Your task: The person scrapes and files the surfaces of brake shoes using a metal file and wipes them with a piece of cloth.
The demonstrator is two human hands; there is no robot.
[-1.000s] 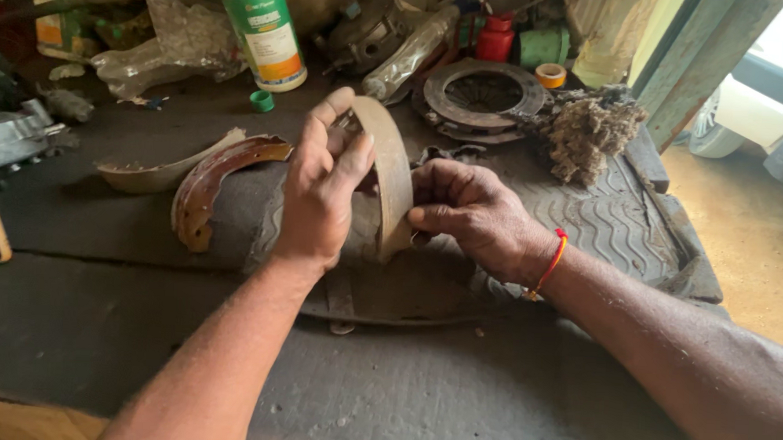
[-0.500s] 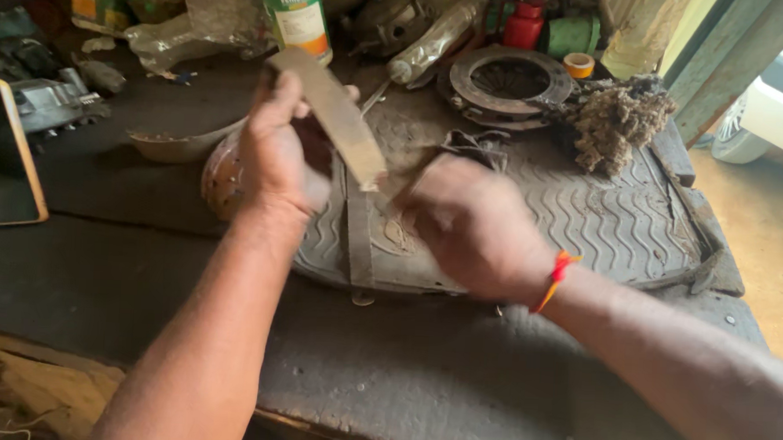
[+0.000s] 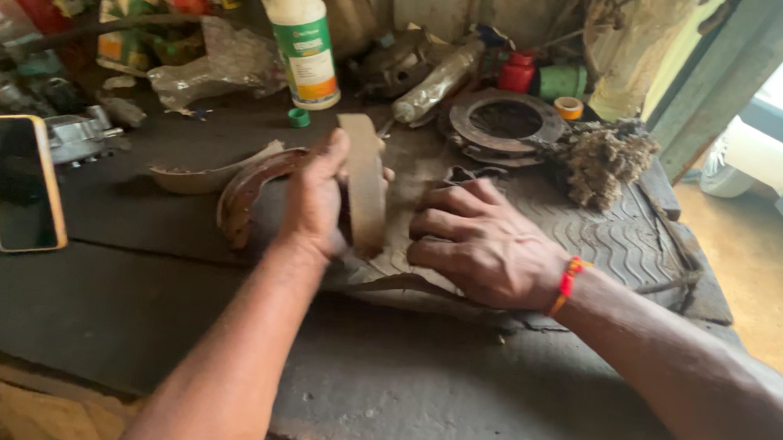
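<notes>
Since half a second ago, the right hand [image 3: 483, 242] has dropped flat, fingers spread, onto the rubber mat [image 3: 619, 243] at frame centre. The left hand [image 3: 315, 199] grips the curved brake lining [image 3: 364, 188] upright, just left of it.

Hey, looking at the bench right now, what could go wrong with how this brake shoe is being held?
The left hand alone grips the curved brake shoe, standing on end on the ribbed rubber mat; it might slip or tip. The right hand lies flat right beside it, so its fingers could get knocked. A second shoe and the green bottle cap lie close by and could be bumped.
</notes>
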